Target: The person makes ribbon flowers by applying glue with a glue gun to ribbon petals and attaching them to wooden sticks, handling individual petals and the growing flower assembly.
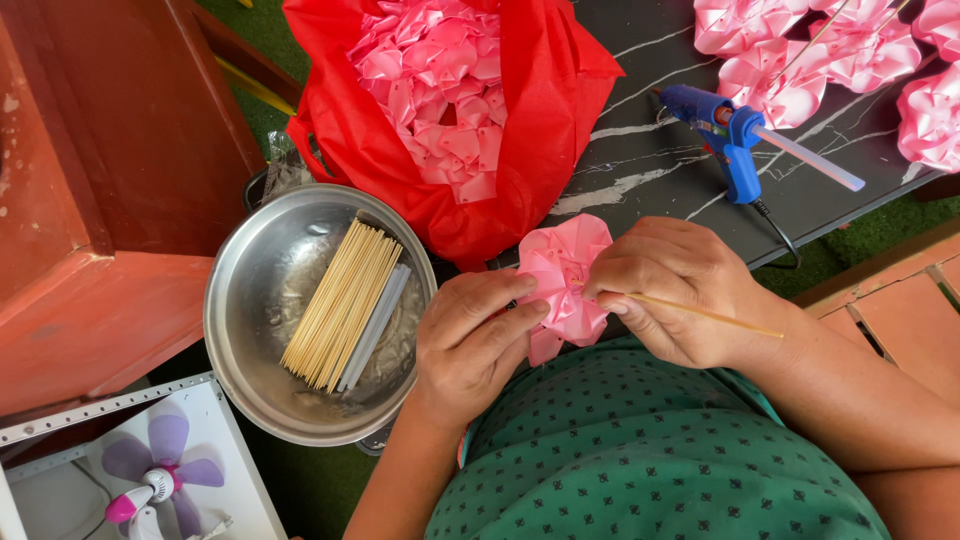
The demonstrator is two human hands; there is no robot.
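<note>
Over the lap, just above the green patterned shirt [650, 450], both hands meet on a pink ribbon flower [563, 285]. Left hand [470, 335] cups it from the side and below, fingers curled against the petals, closed on the flower. Right hand [675, 290] pinches a thin wooden stick [710, 315] whose near end runs under the fingertips toward the flower's middle; whether the tip is already inside the folds I cannot tell.

By the look of it the flower is very light and soft, made of folded satin loops that would crush or slip apart under a hard squeeze (the sheen suggests a slick surface too). A gentle hold around the back or the base of the petals seems safest, with the stick gripped close to the bloom, since it looks stiff but thin enough to snap.

To the left stands a steel bowl [250, 300] holding a bundle of sticks [335, 305] and pale glue rods [375, 325]. Behind the flower a red bag [540, 120] is full of pink ribbon pieces [435, 85]. On the dark marbled table [640, 170] lies a blue glue gun [725, 130], with finished flowers [830, 50] beyond it. A small fan [155, 480] with purple blades sits at lower left
</note>
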